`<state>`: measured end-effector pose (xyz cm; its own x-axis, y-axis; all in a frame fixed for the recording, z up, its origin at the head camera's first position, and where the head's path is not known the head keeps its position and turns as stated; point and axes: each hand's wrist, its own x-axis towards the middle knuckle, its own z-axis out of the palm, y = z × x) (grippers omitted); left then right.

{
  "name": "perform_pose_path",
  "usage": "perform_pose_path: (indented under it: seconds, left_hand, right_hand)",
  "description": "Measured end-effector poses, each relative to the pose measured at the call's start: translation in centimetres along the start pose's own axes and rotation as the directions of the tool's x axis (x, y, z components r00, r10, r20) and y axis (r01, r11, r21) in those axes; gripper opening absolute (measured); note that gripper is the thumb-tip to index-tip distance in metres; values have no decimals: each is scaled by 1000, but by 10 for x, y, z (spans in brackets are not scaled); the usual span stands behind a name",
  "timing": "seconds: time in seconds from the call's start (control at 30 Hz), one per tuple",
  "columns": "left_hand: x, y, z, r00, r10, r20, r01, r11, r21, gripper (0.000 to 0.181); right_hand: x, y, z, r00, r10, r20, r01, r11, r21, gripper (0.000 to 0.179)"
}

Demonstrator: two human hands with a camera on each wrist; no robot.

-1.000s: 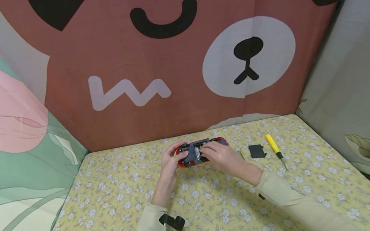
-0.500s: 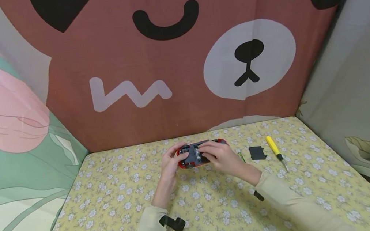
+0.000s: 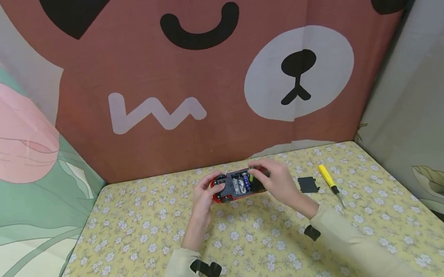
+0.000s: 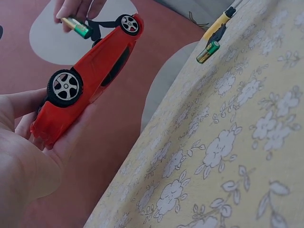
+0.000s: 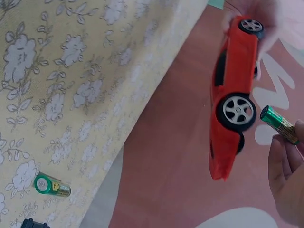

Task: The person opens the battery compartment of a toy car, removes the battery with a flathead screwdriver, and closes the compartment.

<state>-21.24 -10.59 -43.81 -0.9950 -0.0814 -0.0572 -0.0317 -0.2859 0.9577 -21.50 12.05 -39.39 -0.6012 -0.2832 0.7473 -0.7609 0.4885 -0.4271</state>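
Note:
My left hand (image 3: pixel 203 196) grips one end of a red toy car (image 4: pixel 97 61), which is held upside down above the table. On its dark underside, a battery compartment (image 3: pixel 239 184) lies uncovered, with a blue battery (image 3: pixel 247 182) visible inside. Between thumb and fingers, my right hand (image 3: pixel 278 183) pinches a green battery (image 5: pixel 279 124) just off the car's underside, near the compartment. A second green battery (image 5: pixel 52 185) lies on the table in both wrist views; in the head view it is hidden behind my right hand.
To the right on the flowered tablecloth (image 3: pixel 144 251) lie a dark square battery cover (image 3: pixel 308 184) and a screwdriver with a yellow handle (image 3: pixel 327 175). A cloth backdrop with a bear print (image 3: pixel 206 135) rises behind the table's far edge.
My right hand's fingers have come up out of the compartment and moved right, uncovering the blue battery and bringing the pinched green one into sight. My left hand keeps its grip on the car.

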Motion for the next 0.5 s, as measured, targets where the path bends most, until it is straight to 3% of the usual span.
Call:
perform_pose_path:
  seconds: [0.5]
  left_hand:
    - [1,1,1,1000,-3,5,3,1000,-10,42]
  right_hand:
    - [7,14,-24,978,192,-82,-183,978,105,14]
